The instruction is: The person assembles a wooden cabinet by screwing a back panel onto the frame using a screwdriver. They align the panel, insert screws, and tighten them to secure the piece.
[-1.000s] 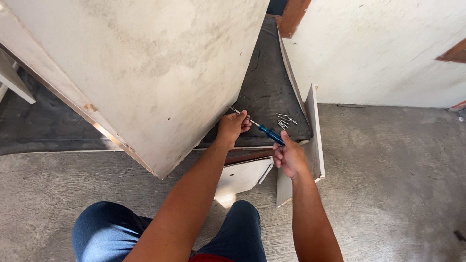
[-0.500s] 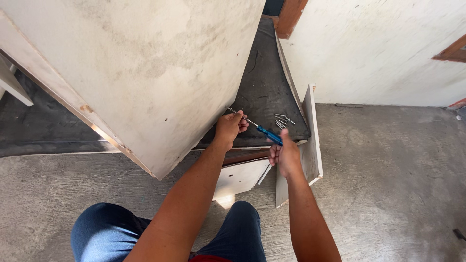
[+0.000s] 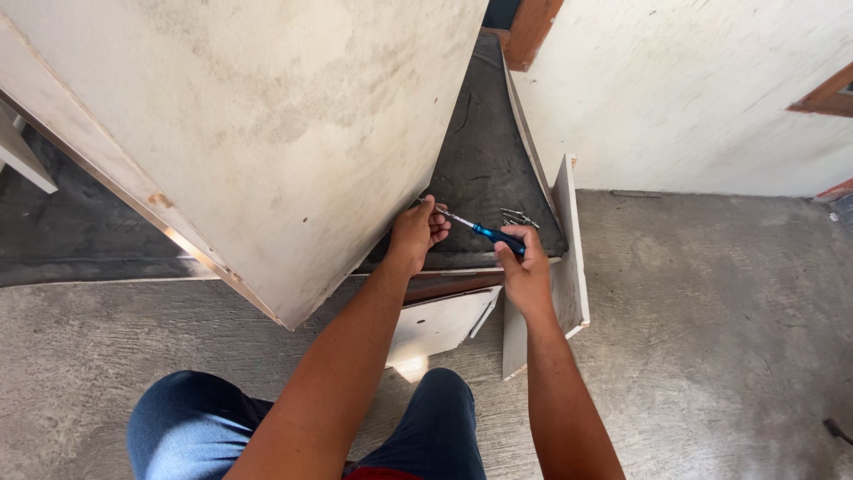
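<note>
My right hand [image 3: 526,267] grips the blue handle of a screwdriver [image 3: 491,235], whose metal shaft points left toward the edge of a large pale wooden panel [image 3: 267,133]. My left hand [image 3: 418,233] pinches at the shaft's tip, against the panel's right edge; whatever sits under the fingertips is hidden. A few loose screws [image 3: 517,218] lie on the dark board [image 3: 484,169] just behind the screwdriver.
A narrow white board [image 3: 569,240] stands on edge right of my right hand. A smaller white panel [image 3: 440,324] lies on the concrete floor [image 3: 711,338] by my knees in blue jeans [image 3: 178,422]. A white wall [image 3: 684,89] rises behind.
The hands and screwdriver stay at the same spot on the panel edge; my right hand has shifted slightly on the handle. The view has barely moved.
</note>
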